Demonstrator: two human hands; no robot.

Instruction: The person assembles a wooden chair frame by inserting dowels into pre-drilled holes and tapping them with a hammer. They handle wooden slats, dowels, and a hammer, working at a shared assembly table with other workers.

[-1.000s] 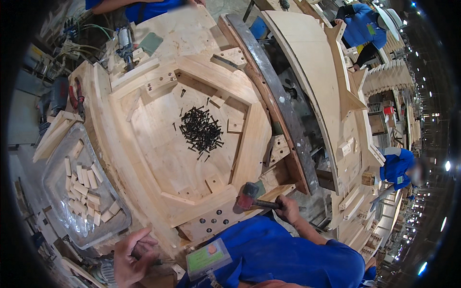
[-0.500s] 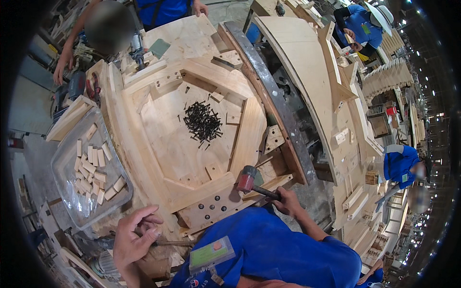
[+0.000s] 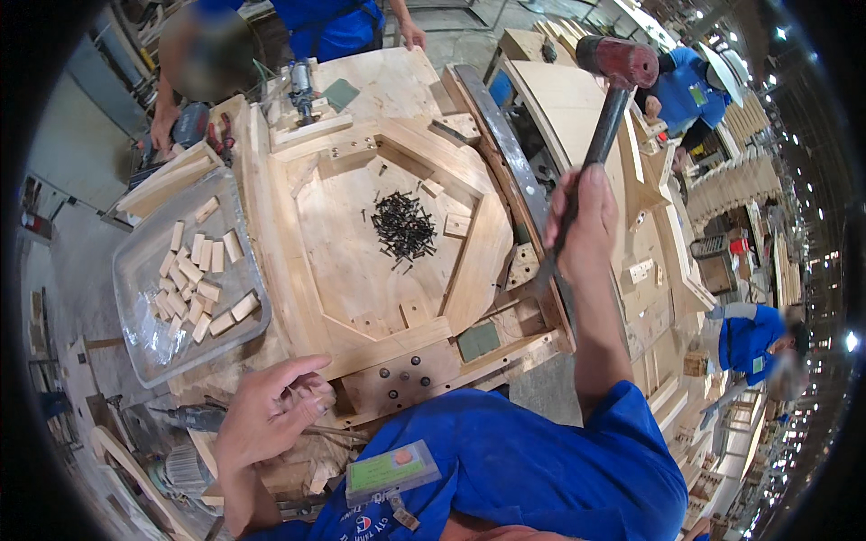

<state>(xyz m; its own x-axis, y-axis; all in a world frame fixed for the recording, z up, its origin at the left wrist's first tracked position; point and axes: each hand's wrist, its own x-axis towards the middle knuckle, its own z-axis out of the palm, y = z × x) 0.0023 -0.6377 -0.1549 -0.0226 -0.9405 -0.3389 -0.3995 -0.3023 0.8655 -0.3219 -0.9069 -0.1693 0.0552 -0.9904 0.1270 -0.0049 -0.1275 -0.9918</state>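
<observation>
My right hand (image 3: 585,225) is wrapped around the black handle of a mallet (image 3: 619,65). Its dark red, rounded head is raised high over the right side of the bench. My left hand (image 3: 275,408) hovers by the near left corner of a wooden frame (image 3: 397,350), fingers curled in toward the thumb. Whatever may lie inside those fingers is hidden. The frame is many-sided, built of pale wood pieces around a flat panel. Inside it lies a heap of black screws (image 3: 403,225), along with small wooden blocks (image 3: 457,224).
A clear plastic tray (image 3: 135,347) of short wooden pieces (image 3: 194,279) stands at the left. A dark metal-edged beam (image 3: 496,126) runs along the right. Across the bench, a person in blue (image 3: 329,27) stands near power tools (image 3: 191,124). More people work at the right.
My right hand has lifted the mallet from the frame's near right corner to high on the right. The left hand has moved slightly up and right, still curled. The view has shifted.
</observation>
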